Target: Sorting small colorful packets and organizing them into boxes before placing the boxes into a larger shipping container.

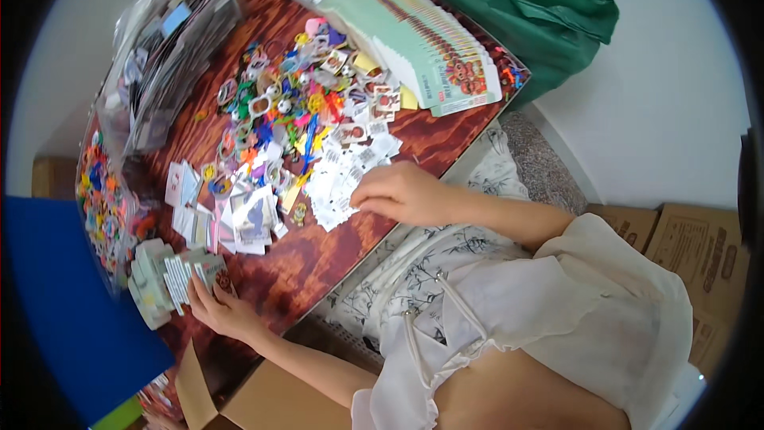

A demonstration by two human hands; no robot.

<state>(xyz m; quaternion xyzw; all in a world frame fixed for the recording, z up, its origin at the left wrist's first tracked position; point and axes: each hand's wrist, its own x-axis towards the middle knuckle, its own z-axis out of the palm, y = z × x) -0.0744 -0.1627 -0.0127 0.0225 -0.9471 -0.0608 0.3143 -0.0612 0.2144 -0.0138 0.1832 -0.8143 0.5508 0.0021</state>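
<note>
Nearest the camera, toward four o'clock from the middle of the view, is the person's loose, sheer white fabric blouse (605,302). At half past seven the left hand (219,310) grasps flat, pale-green and white printed cards (209,267), thumb and fingers closed about their edge. They are just beside a pale-green stack of flat packets (147,271) at eight o'clock. The right hand (406,193), near the centre, has its fingers bunched at the edge of the small white printed paper slips (330,183); whether it pinches one, I cannot tell.

The work looks partway along: the stack seems gathered, while much lies unsorted. A broad fan of overlapping pale-green printed cards (414,40) spreads at half past twelve, and the heap of multicoloured plastic trinkets (278,103) at ten is plentiful.

Counted: two hands, one fan, one stack, one trinket heap. Two clear plastic bags show, one of flat dark cards (171,64) at ten, one of small bright toys (99,207) at nine. There is one dark-green fabric bag (541,16) between one and two, and one open brown cardboard box (290,398) at seven. Slips, trinkets and fanned cards overlap too much to number.
</note>
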